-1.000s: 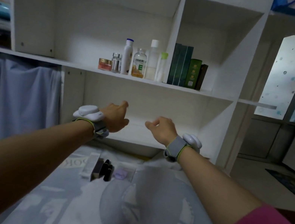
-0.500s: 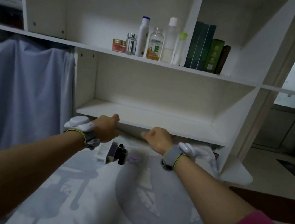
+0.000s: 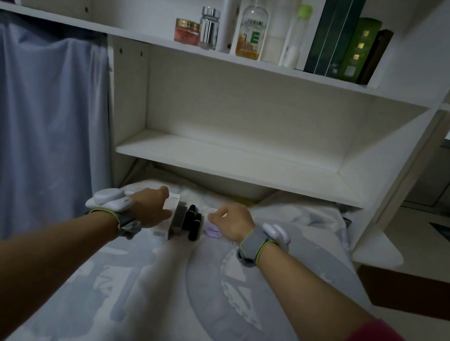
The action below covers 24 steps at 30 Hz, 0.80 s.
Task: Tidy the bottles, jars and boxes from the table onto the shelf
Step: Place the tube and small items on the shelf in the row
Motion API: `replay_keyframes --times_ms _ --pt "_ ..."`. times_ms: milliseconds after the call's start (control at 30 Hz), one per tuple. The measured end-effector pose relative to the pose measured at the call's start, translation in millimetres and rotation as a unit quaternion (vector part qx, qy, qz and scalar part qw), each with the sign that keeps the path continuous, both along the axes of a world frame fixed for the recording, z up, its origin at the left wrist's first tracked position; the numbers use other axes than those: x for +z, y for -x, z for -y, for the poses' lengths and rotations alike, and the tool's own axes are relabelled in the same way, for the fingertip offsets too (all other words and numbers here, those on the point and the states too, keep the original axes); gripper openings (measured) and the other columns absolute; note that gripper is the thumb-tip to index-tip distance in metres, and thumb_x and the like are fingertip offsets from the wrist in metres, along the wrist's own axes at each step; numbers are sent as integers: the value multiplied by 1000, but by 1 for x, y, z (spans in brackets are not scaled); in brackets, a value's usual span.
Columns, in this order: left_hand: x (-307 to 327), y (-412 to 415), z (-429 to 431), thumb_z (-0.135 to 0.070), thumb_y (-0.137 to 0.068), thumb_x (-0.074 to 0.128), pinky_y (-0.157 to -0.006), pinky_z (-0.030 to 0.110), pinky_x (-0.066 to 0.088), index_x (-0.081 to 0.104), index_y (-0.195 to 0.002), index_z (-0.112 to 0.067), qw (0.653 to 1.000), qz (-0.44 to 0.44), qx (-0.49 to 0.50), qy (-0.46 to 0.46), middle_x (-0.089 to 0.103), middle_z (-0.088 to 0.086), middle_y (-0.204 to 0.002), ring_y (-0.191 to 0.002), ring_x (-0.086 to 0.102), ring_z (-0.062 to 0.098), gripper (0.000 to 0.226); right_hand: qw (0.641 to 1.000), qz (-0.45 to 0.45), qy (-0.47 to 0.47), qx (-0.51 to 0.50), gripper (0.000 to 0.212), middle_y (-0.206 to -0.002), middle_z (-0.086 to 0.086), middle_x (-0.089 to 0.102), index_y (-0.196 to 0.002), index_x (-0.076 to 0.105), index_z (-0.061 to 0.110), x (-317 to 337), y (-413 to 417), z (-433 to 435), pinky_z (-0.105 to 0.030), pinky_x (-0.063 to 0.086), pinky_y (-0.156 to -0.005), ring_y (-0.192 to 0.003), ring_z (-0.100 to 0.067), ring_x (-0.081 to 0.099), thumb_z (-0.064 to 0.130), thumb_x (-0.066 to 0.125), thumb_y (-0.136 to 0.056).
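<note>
Dim table (image 3: 189,329); left hand (image 3: 151,207) partly hides white box (image 3: 171,206).

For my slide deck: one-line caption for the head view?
Both hands, left and right, reach toward small items on the cloth-covered table below a half-filled shelf.

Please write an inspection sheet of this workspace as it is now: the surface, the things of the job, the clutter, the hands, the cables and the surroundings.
Surface: table under a pale printed cloth, rumpled at the far edge.
Job's things: white box, grey box, two black tubes and a small lilac item lie on the cloth; bottles, jars and boxes stand in a row on the upper shelf; lower shelf bare.
Clutter: nothing seen.
Hands: left hand on the white box, grip unclear; right hand beside the lilac item, holding nothing visible.
Cables: nothing seen.
Surroundings: blue curtain at left; dim doorway at right.
</note>
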<state>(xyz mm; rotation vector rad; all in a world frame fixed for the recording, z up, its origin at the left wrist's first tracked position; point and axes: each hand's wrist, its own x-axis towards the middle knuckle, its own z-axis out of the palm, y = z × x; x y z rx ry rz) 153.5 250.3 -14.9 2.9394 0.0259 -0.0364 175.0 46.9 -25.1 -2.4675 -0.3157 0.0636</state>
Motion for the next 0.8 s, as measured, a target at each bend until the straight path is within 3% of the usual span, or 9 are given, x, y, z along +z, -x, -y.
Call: replay_keyframes --times_ms 33,133,200,333,433,533,800 --pt "-2 0 1 -34 -95 51 -93 36 45 40 -133 -11 1000 3 1 -5 59 13 -124 -111 57 27 46 1000 0 -3 0 36 -95 -20 70 -85 70 -9 -2 0 -1 -7 42 -53 -74 -23 59 23 56 -94" --pt "-13 -7 3 -37 -94 52 -95 37 43 36 -139 -16 1000 -5 2 6 51 14 -132 -116 54 30 52 1000 -8 -8 0 32 -94 -24 70 -78 70 -7 -14 -8 -6 -20 42 -73 -88 -36 63 19 56 -90" --pt "-21 -15 5 -41 -92 53 -97 38 44 34 -142 -20 1000 -16 9 14 44 15 -135 -116 53 33 57 1000 -10 -1 -9 28 -102 -24 69 -88 69 -10 -21 -15 -7 -21 39 -82 -99 -36 60 16 59 -88" --pt "-31 -25 15 -48 -90 54 -99 39 41 31 -144 -24 1000 -18 18 5 39 15 -136 -117 51 35 64 999 -8 33 -38 32 -115 -26 63 -105 66 -9 -32 -29 -5 -40 50 -89 -108 -33 54 12 66 -81" --pt "-38 -30 18 -53 -87 55 -102 40 36 28 -145 -29 1000 -26 11 -7 39 12 -140 -125 42 31 68 998 -18 45 -46 25 -121 -18 59 -104 68 6 -38 -37 0 -30 48 -91 -113 -31 55 14 68 -81" --pt "-49 -40 16 -66 -77 55 -100 42 38 26 -145 -37 999 -40 9 -5 40 11 -137 -121 43 33 79 998 -8 21 -58 20 -120 -14 60 -102 70 13 -46 -41 4 -23 44 -85 -110 -28 57 13 66 -82" --pt "-56 -44 20 -52 -84 53 -97 39 34 35 -137 -26 999 -23 19 -34 51 13 -127 -116 45 31 61 996 4 -24 -84 15 -109 -11 67 -93 72 12 -55 -40 6 -28 50 -84 -103 -26 61 8 62 -83"
